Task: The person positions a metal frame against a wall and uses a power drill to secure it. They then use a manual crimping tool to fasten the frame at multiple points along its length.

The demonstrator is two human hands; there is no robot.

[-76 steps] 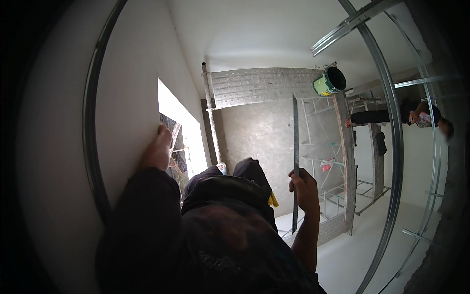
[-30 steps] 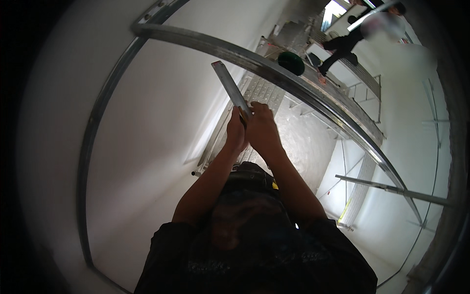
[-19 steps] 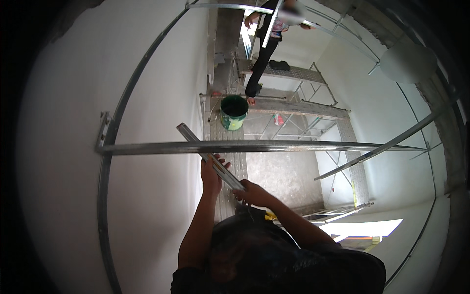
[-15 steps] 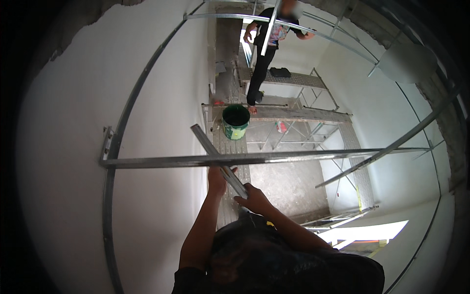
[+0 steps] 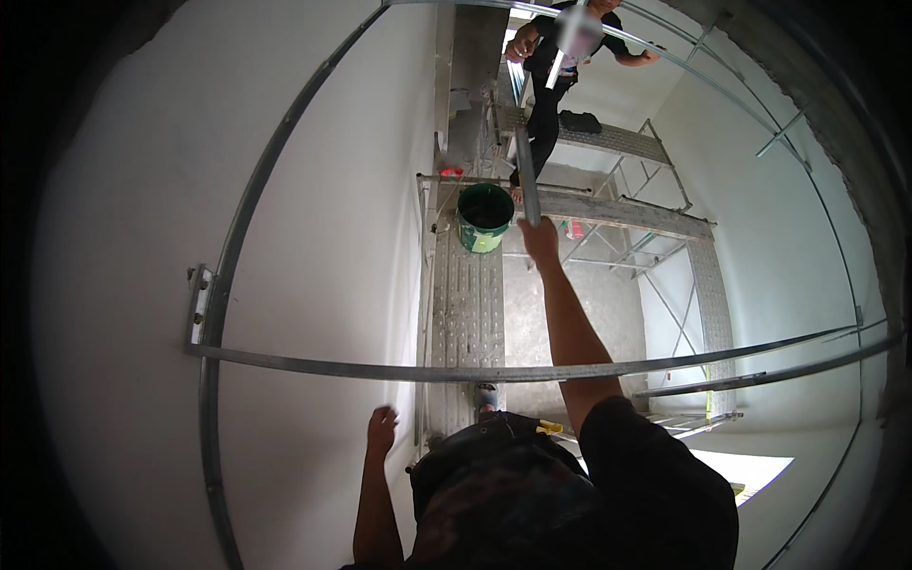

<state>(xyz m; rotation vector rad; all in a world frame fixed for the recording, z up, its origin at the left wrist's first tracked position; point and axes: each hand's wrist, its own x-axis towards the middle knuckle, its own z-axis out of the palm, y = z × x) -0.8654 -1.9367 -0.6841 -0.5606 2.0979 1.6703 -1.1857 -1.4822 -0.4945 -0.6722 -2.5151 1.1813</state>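
My right hand (image 5: 541, 239) is stretched far out ahead and grips a long thin metal strip (image 5: 525, 176) that points toward another person (image 5: 560, 66) standing on the scaffold deck. My left hand (image 5: 381, 428) hangs low by the white wall (image 5: 313, 237), fingers loosely curled, holding nothing. A green bucket (image 5: 484, 216) stands on the scaffold plank (image 5: 465, 313) just left of my right hand. A horizontal metal ceiling track (image 5: 494, 372) crosses the view between my two hands.
A curved metal profile (image 5: 214, 380) with a bracket (image 5: 198, 302) runs along the wall on the left. Scaffold frames and braces (image 5: 665, 275) fill the right side. More metal tracks (image 5: 760, 375) cross at the right. A small red object (image 5: 452, 173) lies beyond the bucket.
My left hand has let go of the metal strip and dropped beside the wall. My right hand has pushed the strip far forward, past the bucket, toward the other person.
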